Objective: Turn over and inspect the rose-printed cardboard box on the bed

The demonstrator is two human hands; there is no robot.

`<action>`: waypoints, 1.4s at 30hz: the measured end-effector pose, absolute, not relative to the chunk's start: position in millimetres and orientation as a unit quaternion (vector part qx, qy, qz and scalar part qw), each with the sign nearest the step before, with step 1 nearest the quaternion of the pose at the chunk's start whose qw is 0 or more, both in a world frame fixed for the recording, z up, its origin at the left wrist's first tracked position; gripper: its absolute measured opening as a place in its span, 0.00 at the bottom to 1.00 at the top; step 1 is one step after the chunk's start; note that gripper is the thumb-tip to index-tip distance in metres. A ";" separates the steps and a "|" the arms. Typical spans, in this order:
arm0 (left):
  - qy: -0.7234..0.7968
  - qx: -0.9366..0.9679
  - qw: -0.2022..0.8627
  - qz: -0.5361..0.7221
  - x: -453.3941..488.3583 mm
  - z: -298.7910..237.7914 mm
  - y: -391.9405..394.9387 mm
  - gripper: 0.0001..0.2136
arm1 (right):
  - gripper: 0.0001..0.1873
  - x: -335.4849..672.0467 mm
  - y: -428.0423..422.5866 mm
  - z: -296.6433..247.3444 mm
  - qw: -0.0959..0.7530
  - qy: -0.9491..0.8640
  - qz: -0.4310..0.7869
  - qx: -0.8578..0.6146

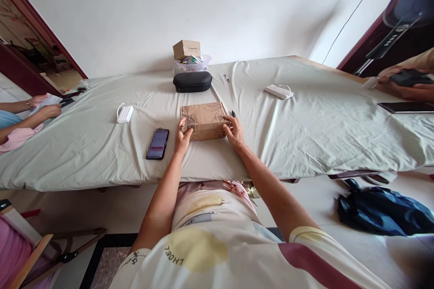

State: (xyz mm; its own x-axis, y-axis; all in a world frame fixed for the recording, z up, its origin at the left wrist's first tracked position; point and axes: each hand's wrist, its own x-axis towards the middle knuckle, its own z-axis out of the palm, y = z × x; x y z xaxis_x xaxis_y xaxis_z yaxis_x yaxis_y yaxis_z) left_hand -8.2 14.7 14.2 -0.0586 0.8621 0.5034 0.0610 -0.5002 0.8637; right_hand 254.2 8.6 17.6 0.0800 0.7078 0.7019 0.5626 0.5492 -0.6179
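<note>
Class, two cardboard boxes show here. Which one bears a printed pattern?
The near box, held on the sheet between the left hand and the right hand, bears line drawings. The far box is plain and sits atop a clear tub.

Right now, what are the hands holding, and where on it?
Both hands hold the brown cardboard box: left hand at its left end, right hand at its right end.

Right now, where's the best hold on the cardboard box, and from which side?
Its two short ends, one hand from each side. The box lies flat with its long side across the table, likely too wide for one grip; the left hand and right hand sit at those ends.
</note>
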 end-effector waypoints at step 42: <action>0.399 0.774 0.120 0.476 27.3 28.2 -15.0 0.24 | 0.26 232.6 3.3 18.3 0.528 -0.746 0.052 -0.402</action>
State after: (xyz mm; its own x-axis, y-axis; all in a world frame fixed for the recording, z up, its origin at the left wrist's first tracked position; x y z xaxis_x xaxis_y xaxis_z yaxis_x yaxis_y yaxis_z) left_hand 27.3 -15.0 28.2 0.2274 0.7326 0.6415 0.5042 -0.6522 0.5661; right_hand 232.6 3.3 18.3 -0.1198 0.6547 0.7464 0.5444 0.6720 -0.5021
